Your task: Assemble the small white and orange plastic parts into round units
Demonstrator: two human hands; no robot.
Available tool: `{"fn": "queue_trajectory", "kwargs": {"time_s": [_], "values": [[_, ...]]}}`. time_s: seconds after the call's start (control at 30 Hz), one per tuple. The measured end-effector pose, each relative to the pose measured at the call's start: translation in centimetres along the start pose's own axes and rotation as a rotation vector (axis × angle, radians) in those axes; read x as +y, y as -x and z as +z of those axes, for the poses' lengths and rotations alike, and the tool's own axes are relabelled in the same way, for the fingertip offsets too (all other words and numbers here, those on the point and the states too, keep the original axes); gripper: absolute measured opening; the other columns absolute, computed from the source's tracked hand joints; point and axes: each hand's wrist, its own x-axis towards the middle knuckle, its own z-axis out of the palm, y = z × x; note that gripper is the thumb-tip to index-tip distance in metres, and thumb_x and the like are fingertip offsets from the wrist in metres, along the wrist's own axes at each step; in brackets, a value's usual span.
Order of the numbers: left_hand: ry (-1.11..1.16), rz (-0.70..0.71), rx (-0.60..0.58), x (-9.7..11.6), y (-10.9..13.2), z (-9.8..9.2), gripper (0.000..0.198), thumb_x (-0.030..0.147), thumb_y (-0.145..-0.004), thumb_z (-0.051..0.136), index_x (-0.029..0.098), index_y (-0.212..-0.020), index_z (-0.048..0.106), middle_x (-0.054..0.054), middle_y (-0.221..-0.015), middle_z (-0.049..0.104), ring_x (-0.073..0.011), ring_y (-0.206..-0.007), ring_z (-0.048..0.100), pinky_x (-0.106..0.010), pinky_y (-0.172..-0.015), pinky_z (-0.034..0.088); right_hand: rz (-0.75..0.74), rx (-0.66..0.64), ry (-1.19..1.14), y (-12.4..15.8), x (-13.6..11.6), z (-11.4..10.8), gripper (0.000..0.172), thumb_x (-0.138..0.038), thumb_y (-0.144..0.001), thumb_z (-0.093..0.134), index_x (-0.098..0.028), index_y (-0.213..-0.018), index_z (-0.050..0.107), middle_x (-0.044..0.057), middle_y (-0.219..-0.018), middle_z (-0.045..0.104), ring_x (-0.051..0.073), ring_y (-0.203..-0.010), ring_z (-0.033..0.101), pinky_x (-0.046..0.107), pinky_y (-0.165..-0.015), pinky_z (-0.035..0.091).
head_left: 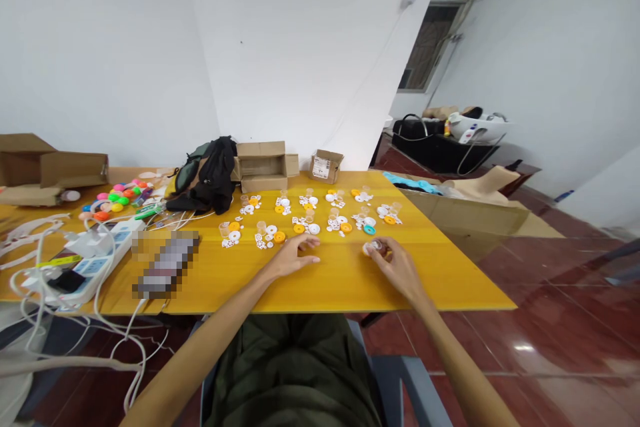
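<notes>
My left hand hovers at or just over the yellow table, palm turned inward, fingers apart and holding nothing. To its right, my right hand pinches a small white round piece close to the tabletop; the fingers partly hide it. Just beyond that hand lies a teal ring-like disc. Several small groups of parts spread across the table behind both hands. They include clear plastic cups, orange discs, white discs and white pieces with dark spots.
On the left are a phone, a power strip with tangled white cables, and colourful plastic balls. A black bag, an open carton and a small box stand along the wall. A large carton adjoins the table's right side.
</notes>
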Motion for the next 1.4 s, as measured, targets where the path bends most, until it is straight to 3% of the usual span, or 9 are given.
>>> {"fn": "queue_trajectory", "kwargs": {"time_s": [0.43,0.73,0.93,1.07,1.4], "values": [[-0.024,-0.022,0.036,-0.1,0.0,0.0,0.020,0.021,-0.076,0.073,0.020,-0.096,0.071,-0.005,-0.099,0.075,-0.0201,-0.093,0.067,-0.032,-0.086,0.049,-0.096,-0.066,0.114,0.1,2.1,1.1,0.023,-0.047,-0.081,0.061,-0.025,-0.086,0.058,0.008,-0.088,0.070,0.028,-0.086,0.066,0.040,-0.080,0.054],[-0.026,-0.026,0.038,-0.2,-0.1,0.1,0.017,0.017,-0.076,0.071,0.020,-0.092,0.071,-0.005,-0.095,0.075,-0.0193,-0.090,0.068,-0.032,-0.086,0.050,0.011,-0.018,0.036,-0.3,3.3,-0.9,0.023,-0.038,-0.075,0.066,-0.024,-0.093,0.063,0.010,-0.100,0.071,0.024,-0.075,0.069,0.037,-0.067,0.058],[-0.030,-0.037,0.033,-0.2,-0.1,0.1,0.018,0.021,-0.076,0.071,0.019,-0.094,0.072,-0.005,-0.096,0.075,-0.0192,-0.089,0.067,-0.032,-0.086,0.051,0.114,-0.054,0.038,-0.6,3.6,-2.9,0.022,-0.037,-0.069,0.067,-0.024,-0.086,0.062,0.005,-0.077,0.073,0.024,-0.066,0.068,0.036,-0.064,0.055],[-0.030,-0.029,0.029,-0.3,-0.1,0.1,0.018,0.025,-0.076,0.071,0.020,-0.094,0.072,-0.005,-0.096,0.076,-0.0195,-0.087,0.066,-0.033,-0.085,0.051,0.095,-0.031,0.051,-0.5,3.5,-3.9,0.024,-0.042,-0.066,0.067,-0.025,-0.083,0.064,0.006,-0.078,0.074,0.025,-0.065,0.067,0.038,-0.065,0.054],[-0.035,-0.019,0.027,-0.1,-0.1,-0.1,0.018,0.029,-0.077,0.074,0.019,-0.092,0.073,-0.006,-0.096,0.075,-0.0206,-0.088,0.066,-0.034,-0.084,0.051,0.070,0.003,-0.039,0.0,2.9,-3.6,0.038,-0.056,-0.067,0.071,-0.024,-0.087,0.067,0.010,-0.089,0.075,0.026,-0.071,0.068,0.041,-0.071,0.057]]}}
